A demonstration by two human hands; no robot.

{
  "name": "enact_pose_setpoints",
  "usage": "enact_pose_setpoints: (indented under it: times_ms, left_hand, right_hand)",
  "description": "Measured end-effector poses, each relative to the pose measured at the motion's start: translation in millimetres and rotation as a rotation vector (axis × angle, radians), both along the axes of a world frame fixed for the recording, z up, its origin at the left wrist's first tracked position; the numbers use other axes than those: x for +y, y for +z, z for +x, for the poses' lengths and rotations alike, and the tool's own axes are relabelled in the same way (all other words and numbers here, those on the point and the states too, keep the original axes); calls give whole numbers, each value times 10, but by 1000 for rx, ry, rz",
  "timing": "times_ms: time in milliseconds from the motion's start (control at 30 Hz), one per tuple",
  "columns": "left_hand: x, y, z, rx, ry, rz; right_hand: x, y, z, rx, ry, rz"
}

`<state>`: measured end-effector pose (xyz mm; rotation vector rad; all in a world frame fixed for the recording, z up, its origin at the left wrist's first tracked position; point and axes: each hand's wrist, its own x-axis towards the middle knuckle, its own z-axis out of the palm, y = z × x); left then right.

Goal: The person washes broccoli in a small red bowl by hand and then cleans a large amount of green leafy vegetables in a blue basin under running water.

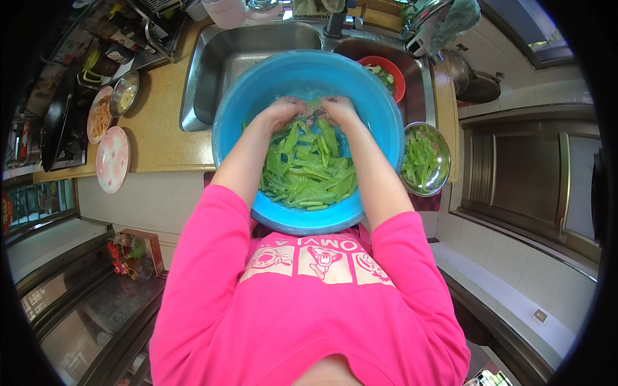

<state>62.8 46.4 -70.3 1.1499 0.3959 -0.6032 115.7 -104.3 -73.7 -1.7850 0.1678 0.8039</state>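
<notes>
A large blue plastic basin (386, 106) rests over the front of a double sink, with water and many cut green leaf pieces (314, 169) in it. Near the basin's far side, my left hand (286, 112) and my right hand (339, 111) are close together at the water, fingers curled around a few green pieces between them. Their fingertips are partly hidden by water and leaves. More cut leaves lie in a steel bowl (446, 166) just right of the basin.
The steel sink (260, 43) lies behind the basin; a red bowl (398, 77) with broccoli or cauliflower stands in its right bowl. On the left counter are a metal bowl (133, 99), a plate of food (91, 116), a pink patterned plate (113, 159) and a black wok (55, 125).
</notes>
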Motion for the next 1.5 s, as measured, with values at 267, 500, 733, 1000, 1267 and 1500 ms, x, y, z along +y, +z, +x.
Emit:
enact_pose_setpoints:
  times_ms: [267, 500, 733, 1000, 1267, 1500]
  left_hand:
    - [65, 74, 19, 19, 142, 89]
    - [5, 251, 57, -113, 31, -48]
    - [119, 146, -17, 25, -52, 273]
    - [41, 16, -61, -197, -370, 890]
    - [-97, 69, -2, -297, 226, 719]
    - [-37, 232, -8, -19, 247, 93]
  right_hand:
    - [-107, -22, 79, -552, 543, -823]
    - [35, 286, 8, -210, 178, 276]
    - [-62, 10, 69, -238, 213, -138]
    - [-11, -23, -19, -197, 347, 54]
    - [22, -16, -32, -604, 560, -605]
    - [-44, 310, 70, 179, 103, 375]
